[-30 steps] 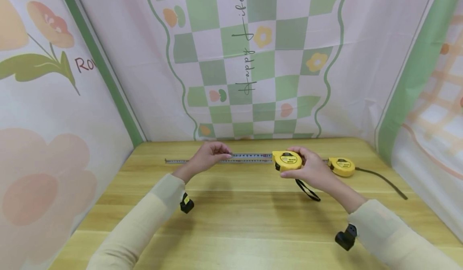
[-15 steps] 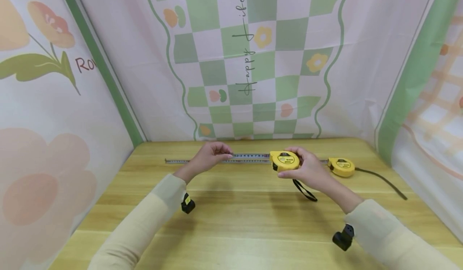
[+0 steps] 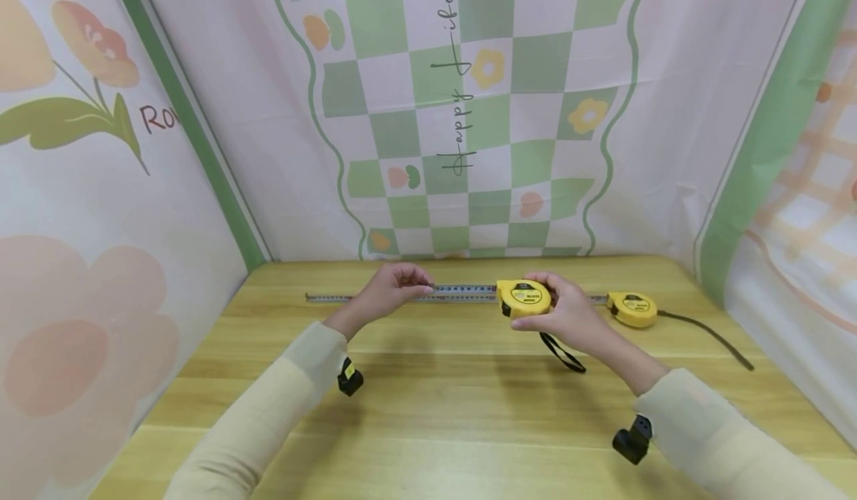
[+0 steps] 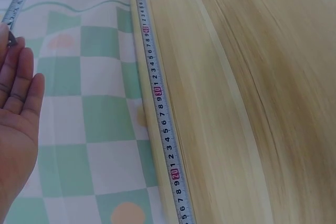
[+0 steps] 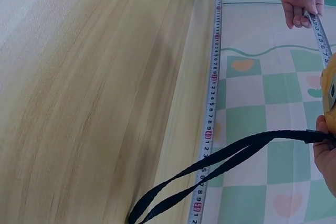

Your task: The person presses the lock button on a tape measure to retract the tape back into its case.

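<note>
My right hand (image 3: pixel 569 312) grips a yellow tape measure (image 3: pixel 524 298) by its case, thumb below and fingers behind. A black wrist strap (image 5: pixel 226 156) hangs from that case. Between my hands runs a short length of its blade (image 3: pixel 464 289), held up above the table. The thumb and fingers of my left hand (image 3: pixel 391 289) pinch the blade's hooked end; the left wrist view shows this hand (image 4: pixel 18 93) at its left edge. Behind and below, a second yellow tape measure (image 3: pixel 632 309) lies on the table with its long blade (image 4: pixel 157 91) drawn out to the left.
The second tape's dark strap (image 3: pixel 710 335) trails to the right on the wooden table (image 3: pixel 428 425). Patterned cloth (image 3: pixel 428 113) hangs behind the table's back edge and on both sides. Each wrist wears a small black camera (image 3: pixel 632 440).
My right hand and its tape measure have moved a little left toward my left hand. Less blade shows between them. The left hand has shifted very slightly right.
</note>
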### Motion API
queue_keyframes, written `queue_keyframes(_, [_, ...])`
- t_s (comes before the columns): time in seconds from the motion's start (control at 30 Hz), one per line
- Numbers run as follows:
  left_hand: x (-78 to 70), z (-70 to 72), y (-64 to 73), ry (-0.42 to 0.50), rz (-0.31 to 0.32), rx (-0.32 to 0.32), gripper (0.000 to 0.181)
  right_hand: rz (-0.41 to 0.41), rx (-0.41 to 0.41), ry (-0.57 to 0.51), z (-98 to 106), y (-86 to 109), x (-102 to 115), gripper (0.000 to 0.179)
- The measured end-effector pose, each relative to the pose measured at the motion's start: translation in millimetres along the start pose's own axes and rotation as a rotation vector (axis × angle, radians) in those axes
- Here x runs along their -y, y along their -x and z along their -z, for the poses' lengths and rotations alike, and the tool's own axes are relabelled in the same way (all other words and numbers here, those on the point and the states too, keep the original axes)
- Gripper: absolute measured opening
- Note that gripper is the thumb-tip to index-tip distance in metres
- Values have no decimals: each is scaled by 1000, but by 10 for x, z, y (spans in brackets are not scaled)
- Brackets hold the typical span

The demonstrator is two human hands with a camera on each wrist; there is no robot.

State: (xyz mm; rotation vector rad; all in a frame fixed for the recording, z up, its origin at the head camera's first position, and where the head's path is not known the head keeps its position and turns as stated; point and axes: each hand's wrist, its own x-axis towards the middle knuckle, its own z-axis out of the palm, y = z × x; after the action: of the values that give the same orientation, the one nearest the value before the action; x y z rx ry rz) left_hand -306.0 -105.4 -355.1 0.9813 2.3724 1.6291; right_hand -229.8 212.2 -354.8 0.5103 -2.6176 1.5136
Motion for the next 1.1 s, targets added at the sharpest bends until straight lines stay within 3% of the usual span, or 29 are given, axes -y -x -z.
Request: queue_keyframes(1.1, [-43, -87, -34, 24, 11, 1, 11, 4, -5, -7, -88, -19, 28, 82])
